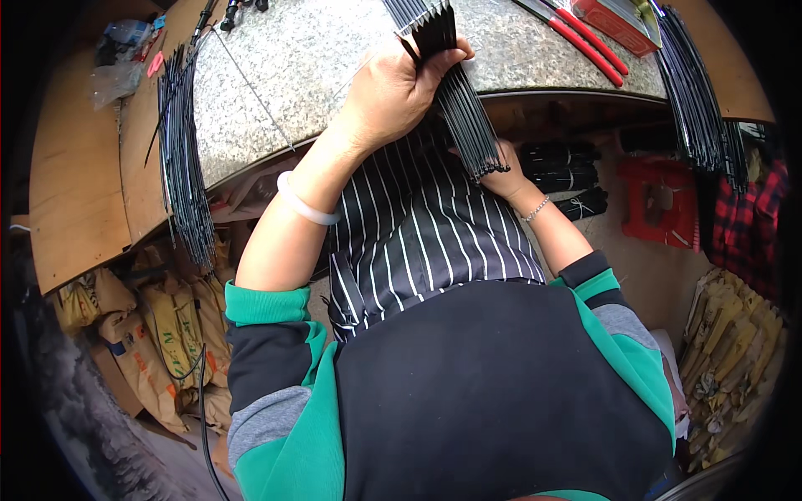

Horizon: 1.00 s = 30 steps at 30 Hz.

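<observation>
My left hand (393, 88) is wrapped round a fanned bundle of thin black rods (469, 117), gripping it near its upper part above the worktop's front edge. The rods slant down to the right and end in small rounded tips; their upper ends look flat and greyish. My right hand (504, 174) is at the lower end of the same bundle, below the worktop edge and over the striped apron (418, 225). Most of its fingers are hidden behind the rods, so its grip does not show.
A speckled stone worktop (276, 75) lies ahead. Black rods hang over its edge at left (180, 159) and right (693, 100). Red-handled pliers (589, 46) lie beside a red box (618, 23). Beneath are tied black bundles (560, 167), a red plastic stool (660, 200) and sacks (167, 334).
</observation>
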Each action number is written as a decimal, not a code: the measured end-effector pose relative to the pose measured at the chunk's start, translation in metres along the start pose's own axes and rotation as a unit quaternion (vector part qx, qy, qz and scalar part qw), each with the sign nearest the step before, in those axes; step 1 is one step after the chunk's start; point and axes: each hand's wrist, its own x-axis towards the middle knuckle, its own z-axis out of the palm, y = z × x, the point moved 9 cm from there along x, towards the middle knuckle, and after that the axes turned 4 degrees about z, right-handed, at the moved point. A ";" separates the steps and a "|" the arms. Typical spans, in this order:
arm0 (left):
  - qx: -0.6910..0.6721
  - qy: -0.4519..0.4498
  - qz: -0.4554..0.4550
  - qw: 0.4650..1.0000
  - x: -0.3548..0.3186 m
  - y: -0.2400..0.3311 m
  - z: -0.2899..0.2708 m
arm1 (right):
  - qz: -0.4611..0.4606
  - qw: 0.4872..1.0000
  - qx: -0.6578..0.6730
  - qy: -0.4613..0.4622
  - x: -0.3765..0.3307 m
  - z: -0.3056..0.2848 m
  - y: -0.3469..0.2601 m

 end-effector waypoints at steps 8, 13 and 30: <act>0.154 -0.064 0.104 0.980 0.004 0.027 0.009 | 0.080 0.993 -0.062 0.058 0.020 -0.052 -0.039; 0.128 -0.044 0.137 0.981 -0.006 0.023 0.012 | 0.103 0.977 0.106 0.151 0.032 -0.123 -0.048; 0.309 -0.211 0.259 0.890 -0.032 0.045 0.050 | 0.171 0.935 -0.310 -0.011 0.178 -0.272 0.074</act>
